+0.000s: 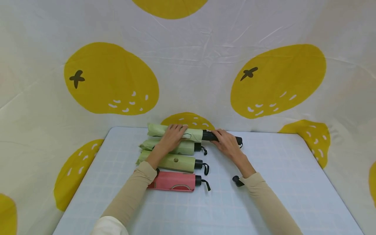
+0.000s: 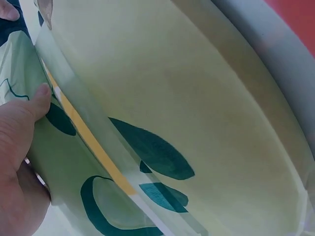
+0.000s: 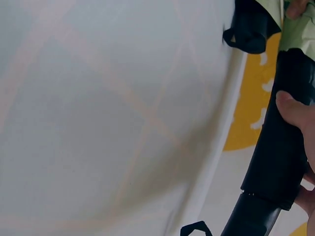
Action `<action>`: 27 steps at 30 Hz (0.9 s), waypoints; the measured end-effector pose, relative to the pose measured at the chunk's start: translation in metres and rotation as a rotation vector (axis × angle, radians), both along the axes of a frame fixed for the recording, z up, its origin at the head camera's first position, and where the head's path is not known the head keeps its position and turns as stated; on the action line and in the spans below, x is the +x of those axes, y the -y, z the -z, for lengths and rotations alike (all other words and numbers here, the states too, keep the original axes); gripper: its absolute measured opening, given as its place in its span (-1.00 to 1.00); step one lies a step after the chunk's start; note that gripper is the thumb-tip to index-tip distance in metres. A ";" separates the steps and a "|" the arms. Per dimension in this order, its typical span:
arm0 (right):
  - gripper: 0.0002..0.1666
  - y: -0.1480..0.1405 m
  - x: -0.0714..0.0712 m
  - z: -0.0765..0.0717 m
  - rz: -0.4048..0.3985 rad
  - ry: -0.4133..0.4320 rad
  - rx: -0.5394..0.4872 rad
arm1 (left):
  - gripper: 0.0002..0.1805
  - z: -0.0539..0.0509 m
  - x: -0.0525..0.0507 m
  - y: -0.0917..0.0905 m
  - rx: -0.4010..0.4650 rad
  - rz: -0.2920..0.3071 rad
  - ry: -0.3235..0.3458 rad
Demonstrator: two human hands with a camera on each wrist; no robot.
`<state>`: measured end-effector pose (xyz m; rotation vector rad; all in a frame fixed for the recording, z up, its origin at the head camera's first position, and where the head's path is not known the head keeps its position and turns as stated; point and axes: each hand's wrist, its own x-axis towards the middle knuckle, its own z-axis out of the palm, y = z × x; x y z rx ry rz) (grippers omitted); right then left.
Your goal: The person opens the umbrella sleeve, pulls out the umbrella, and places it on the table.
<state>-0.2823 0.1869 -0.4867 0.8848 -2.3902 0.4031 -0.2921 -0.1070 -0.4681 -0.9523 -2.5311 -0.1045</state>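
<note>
At the back of the table, a light green folded umbrella (image 1: pixel 194 134) lies crosswise. My left hand (image 1: pixel 171 137) grips its fabric, and in the left wrist view the thumb of that hand (image 2: pixel 19 128) presses on green cloth with dark leaf prints. My right hand (image 1: pixel 227 143) holds the black part (image 1: pixel 209 135) at the umbrella's right end; the right wrist view has this hand (image 3: pixel 302 115) curled round the black part (image 3: pixel 275 157). In front lie two more green umbrellas (image 1: pixel 183 148) (image 1: pixel 182 163) and a red one (image 1: pixel 179 181), their black handles pointing right.
A black handle-like end (image 1: pixel 238 181) shows beside my right sleeve, the rest of it hidden. The pale checked table (image 1: pixel 293 182) meets a white cloth backdrop (image 1: pixel 194 81) with large yellow fruit prints along its back edge.
</note>
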 end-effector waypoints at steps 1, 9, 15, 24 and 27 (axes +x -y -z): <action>-0.48 -0.002 0.000 0.000 0.004 -0.001 0.001 | -0.55 0.000 0.000 0.000 0.003 0.003 -0.002; -0.48 -0.012 0.000 0.002 0.024 0.028 0.022 | -0.53 0.000 -0.001 0.003 0.014 -0.011 -0.016; -0.47 -0.017 0.000 0.000 0.043 0.039 0.025 | -0.60 0.000 -0.004 0.002 0.021 0.007 0.000; -0.47 -0.022 -0.002 0.002 0.047 0.060 0.018 | -0.66 0.003 -0.009 0.005 0.052 0.010 0.001; -0.47 -0.027 -0.002 0.004 0.044 0.053 0.012 | -0.68 0.008 -0.012 0.006 0.069 0.025 -0.050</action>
